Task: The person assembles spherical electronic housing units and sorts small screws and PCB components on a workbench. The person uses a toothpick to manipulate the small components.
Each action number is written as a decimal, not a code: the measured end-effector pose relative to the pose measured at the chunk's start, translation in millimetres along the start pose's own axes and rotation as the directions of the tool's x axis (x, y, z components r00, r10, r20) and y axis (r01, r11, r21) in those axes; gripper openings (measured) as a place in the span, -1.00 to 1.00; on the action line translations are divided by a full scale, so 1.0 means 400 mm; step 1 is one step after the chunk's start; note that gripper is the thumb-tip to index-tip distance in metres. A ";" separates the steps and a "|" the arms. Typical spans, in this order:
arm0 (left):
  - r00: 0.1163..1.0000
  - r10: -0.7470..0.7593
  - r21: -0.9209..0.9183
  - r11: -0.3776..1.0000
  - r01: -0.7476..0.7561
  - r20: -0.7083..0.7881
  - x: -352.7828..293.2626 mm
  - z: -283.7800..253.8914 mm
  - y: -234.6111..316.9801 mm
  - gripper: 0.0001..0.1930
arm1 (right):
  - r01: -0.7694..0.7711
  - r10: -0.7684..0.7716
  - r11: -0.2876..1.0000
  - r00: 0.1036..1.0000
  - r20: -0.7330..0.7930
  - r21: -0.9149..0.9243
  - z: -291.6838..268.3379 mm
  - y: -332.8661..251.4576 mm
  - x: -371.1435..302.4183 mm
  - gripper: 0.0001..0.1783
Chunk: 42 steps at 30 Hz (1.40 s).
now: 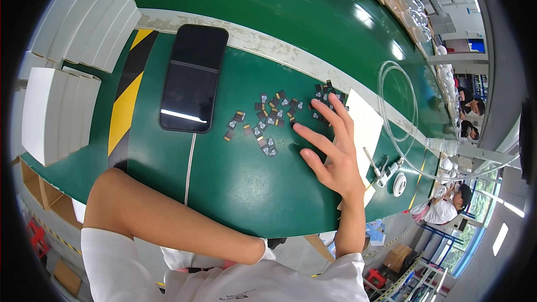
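My right hand (334, 154) is over the green tabletop with its fingers apart, and I see nothing held in it. Its fingertips are at the edge of many small black memory cards (272, 113) with gold contacts, which lie loosely scattered. A denser cluster of the same cards (319, 92) lies beyond the fingers, partly hidden by them. I cannot tell whether the fingertips touch a card. My left forearm (184, 221) lies bent across the table's near edge. Something white covers my left hand (267, 250) at the edge, and its fingers are hidden.
A black smartphone (193, 78) lies left of the cards, with a white cord (191, 170) below it. White boxes (56, 114) stand at the far left. At the right are a white sheet (361, 112), a metal tool (384, 172), a white roll (399, 184) and clear tubing (382, 92).
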<state>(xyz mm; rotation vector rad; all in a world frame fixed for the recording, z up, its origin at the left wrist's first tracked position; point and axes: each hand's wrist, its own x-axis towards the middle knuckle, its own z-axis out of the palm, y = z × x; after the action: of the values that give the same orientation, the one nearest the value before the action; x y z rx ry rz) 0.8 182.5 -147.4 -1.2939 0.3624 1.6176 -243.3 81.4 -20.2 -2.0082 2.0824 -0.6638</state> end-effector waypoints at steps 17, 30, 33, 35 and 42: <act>0.969 -0.248 -0.525 0.823 0.217 0.011 0.047 0.016 0.012 -0.53 | -0.113 0.108 0.972 0.994 -0.036 -0.204 0.011 0.011 0.003 -0.30; 0.908 -0.404 -0.817 0.482 0.316 0.112 0.081 0.012 0.023 -0.53 | -0.038 0.040 0.993 0.999 0.010 -0.114 0.035 -0.008 0.036 -0.33; 0.889 -0.435 -0.863 0.384 0.328 0.144 0.090 0.017 0.021 -0.53 | -0.019 0.024 0.987 0.999 0.026 -0.158 0.035 -0.013 0.038 -0.36; 0.875 -0.455 -0.887 0.318 0.335 0.167 0.097 0.015 0.020 -0.52 | -0.064 0.065 0.983 0.998 -0.003 -0.170 0.035 -0.007 0.035 -0.37; 0.834 -0.508 -0.919 0.184 0.350 0.216 0.263 0.047 -0.019 -0.54 | -0.040 0.042 0.994 0.999 0.021 -0.100 0.028 -0.008 0.027 -0.44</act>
<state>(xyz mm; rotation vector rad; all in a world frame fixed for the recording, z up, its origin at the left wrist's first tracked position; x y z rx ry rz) 3.1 252.7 -228.2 -2.1295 -1.0456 1.1481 -236.5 68.5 -26.9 -2.0073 2.1775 -0.5369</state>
